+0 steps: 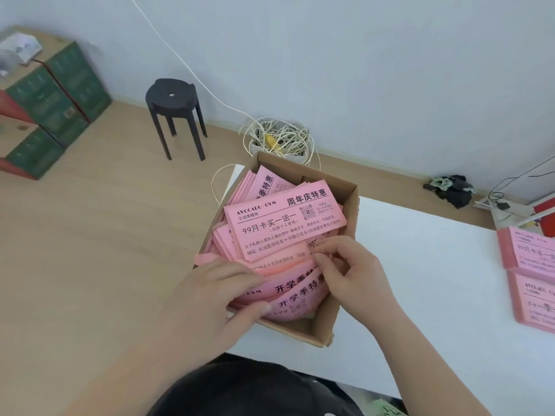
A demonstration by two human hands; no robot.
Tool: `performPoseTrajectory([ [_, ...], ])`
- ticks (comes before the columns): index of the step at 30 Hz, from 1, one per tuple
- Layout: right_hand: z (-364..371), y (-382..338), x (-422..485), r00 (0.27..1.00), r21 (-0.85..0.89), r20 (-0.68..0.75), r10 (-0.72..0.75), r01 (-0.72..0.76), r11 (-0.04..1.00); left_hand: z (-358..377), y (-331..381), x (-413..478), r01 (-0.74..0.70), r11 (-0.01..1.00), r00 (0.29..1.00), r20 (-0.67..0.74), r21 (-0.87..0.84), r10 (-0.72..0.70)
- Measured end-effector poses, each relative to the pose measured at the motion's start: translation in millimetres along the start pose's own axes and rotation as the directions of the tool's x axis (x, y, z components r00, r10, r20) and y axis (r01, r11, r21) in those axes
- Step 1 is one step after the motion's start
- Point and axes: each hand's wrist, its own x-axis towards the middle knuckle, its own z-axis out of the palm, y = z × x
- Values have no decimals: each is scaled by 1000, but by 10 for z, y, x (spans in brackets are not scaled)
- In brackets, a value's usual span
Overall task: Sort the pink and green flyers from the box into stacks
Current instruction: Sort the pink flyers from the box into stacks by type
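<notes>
A brown cardboard box [345,205] sits at the left end of the white table, filled with loose pink flyers [285,223] printed in black. My left hand [216,298] grips a curved bundle of pink flyers [297,292] at the box's near side. My right hand [348,271] pinches the lower edge of flyers in the middle of the box. Two stacks of pink flyers [531,256] lie at the table's right edge. No green flyers show in the box.
The white table [420,280] stretches right from the box. A black stool [175,115] and a coil of white cable [282,139] stand on the wooden floor behind. Green and red cartons [51,106] are stacked at far left. Dark clutter [450,189] lies by the wall.
</notes>
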Motion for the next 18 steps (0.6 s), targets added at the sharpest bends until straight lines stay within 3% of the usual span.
performPoseTrajectory([
  [3, 12, -8, 3, 998, -38, 54, 23, -21, 999, 149, -87, 41, -7, 997, 1000, 19, 77, 5],
  [7, -48, -29, -25, 988, 44, 151, 31, -38, 998, 210, -71, 109, 22, 990, 999, 30, 139, -26],
  [12, -172, -47, -72, 938, -41, 346, -21, 37, 998, 194, 7, 59, -71, 988, 997, 30, 134, 67],
  [18, -267, -150, -127, 925, 56, 378, 46, -72, 996, 237, 92, 32, -119, 973, 993, 5, 200, 121],
])
